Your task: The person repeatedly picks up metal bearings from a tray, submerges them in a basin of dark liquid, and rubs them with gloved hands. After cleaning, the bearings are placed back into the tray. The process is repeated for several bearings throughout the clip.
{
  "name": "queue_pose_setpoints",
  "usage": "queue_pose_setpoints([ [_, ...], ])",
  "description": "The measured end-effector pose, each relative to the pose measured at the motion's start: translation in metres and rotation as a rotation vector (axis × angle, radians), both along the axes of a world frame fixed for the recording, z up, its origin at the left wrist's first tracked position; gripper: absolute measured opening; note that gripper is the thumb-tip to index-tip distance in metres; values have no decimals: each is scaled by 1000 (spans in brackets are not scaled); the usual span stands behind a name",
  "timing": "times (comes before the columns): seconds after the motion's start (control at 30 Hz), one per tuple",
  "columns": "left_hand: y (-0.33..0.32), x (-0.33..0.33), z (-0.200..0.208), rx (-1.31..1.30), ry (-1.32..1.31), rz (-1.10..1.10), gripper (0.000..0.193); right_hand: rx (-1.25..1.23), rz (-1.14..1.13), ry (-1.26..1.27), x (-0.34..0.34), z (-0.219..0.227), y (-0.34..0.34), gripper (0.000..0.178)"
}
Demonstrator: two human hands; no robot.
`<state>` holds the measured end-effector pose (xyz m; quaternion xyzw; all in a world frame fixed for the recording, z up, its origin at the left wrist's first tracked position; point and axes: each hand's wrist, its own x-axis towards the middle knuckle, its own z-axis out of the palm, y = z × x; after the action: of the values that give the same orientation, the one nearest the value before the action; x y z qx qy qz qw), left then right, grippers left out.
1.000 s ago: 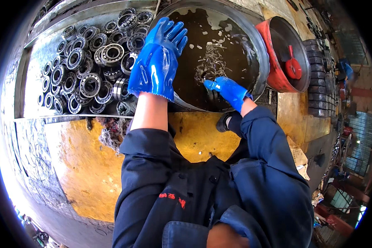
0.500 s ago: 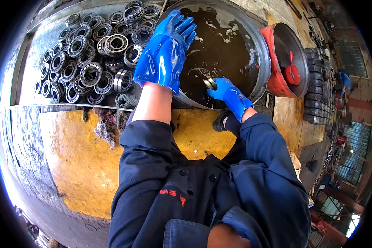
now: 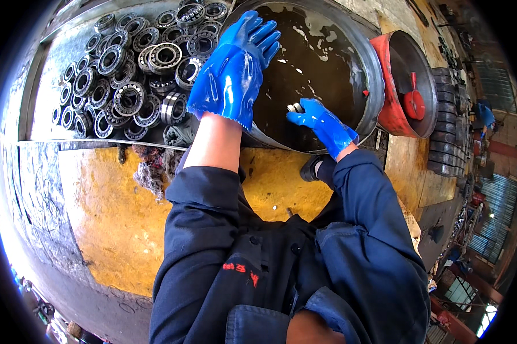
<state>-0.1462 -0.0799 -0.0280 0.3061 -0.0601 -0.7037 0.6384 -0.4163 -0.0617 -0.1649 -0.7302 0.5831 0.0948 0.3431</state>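
In a thick blue glove, my left hand [image 3: 231, 71] is raised over the left rim of a wide metal tub [image 3: 375, 80], its fingers stretched out and nothing seen in them. Dark brown liquid [image 3: 296, 63] with patches of pale froth fills the tub. My right hand [image 3: 323, 121], gloved in blue too, is low at the tub's near side, closed on a metal bearing [image 3: 295, 108]. Only a shiny edge of that bearing shows past the fingers. Beside my left hand, many greasy roller bearings [image 3: 127, 98] lie heaped on a metal-topped bench [image 3: 43, 54].
An orange-red drum [image 3: 391, 86] with a red scoop-like tool [image 3: 413, 103] inside stands right of the tub. Beyond it is a stack of dark ribbed parts [image 3: 445, 123]. Grey rags [image 3: 149, 175] hang at the bench edge above a yellow, stained floor plate [image 3: 115, 212].
My right hand has turned slightly, and its fingers now cover more of the bearing. My left hand keeps nearly the same pose. The whole view has shifted a little.
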Motion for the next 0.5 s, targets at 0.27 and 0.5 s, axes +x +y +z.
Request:
queue_pose_setpoints([
  [0.27,2,-1,-2,-36,-11,-1,59,120,-5,-145,5,1,-1,37],
  [0.5,24,-9,10,-193,-7,89,49,-234,137,201,32,35,25,27],
])
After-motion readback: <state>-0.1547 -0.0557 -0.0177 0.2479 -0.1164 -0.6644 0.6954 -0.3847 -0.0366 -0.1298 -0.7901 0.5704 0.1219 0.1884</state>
